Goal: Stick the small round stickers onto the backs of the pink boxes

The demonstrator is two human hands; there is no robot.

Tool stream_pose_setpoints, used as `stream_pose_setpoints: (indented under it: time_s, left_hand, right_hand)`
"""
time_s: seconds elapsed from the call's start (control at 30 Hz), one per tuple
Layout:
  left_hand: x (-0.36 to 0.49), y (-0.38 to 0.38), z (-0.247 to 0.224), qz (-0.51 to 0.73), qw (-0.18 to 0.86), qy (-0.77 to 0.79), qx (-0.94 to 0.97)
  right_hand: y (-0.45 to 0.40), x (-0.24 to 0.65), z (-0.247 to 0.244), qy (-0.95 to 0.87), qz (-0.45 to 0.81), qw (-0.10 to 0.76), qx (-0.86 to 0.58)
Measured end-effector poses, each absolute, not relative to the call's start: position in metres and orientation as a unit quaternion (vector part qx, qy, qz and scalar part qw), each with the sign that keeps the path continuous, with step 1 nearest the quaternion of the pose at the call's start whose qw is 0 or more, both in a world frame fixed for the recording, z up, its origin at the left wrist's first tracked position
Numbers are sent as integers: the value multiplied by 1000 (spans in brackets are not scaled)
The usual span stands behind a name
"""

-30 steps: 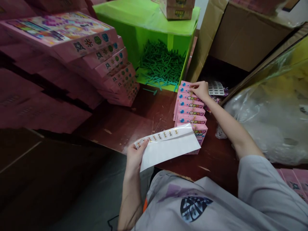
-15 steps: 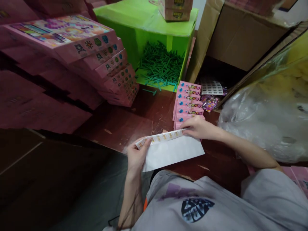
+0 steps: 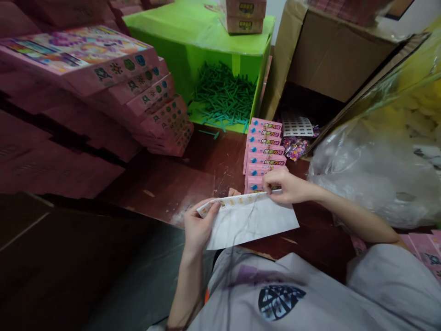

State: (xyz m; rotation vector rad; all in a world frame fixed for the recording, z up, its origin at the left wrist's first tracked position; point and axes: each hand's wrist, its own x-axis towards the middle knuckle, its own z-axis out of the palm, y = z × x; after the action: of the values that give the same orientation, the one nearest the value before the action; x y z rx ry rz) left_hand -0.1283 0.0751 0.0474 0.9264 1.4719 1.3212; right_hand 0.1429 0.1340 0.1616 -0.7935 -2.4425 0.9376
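Tabletop edge (image 3: 155,211) passes beneath the sticker sheet (image 3: 253,220) between both hands (image 3: 199,224) (image 3: 289,186).

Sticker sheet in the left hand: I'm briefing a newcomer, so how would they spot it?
Find the green box, then the small pink boxes lined up from it toward the camera. Past their near end is the white sticker sheet, held by the left hand. Unlike the dark-marked sheet by their far end, it has gold-marked stickers along one edge.
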Motion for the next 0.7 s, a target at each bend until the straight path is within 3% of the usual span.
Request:
stream_pose_setpoints:
  time_s: [0.27, 0.4, 0.53, 0.6, 0.7]
  left_hand:
    - [-135, 71, 52, 557, 472, 603, 323]
    - [-130, 75, 59, 557, 492, 603, 290]
    - [-133, 81, 58, 544, 521, 601, 268]
    - [-139, 83, 57, 544, 509, 608, 275]
    - [-151, 87, 59, 558, 480, 621, 268]
  right_hand:
    - [130, 141, 153, -884, 250, 302, -254]
    - [136, 141, 145, -898, 107, 379, -195]
    - [129, 135, 149, -933, -112, 324, -109]
    - [127, 133, 154, -934, -104, 324, -110]
    - [155, 138, 163, -882, 30, 409, -232]
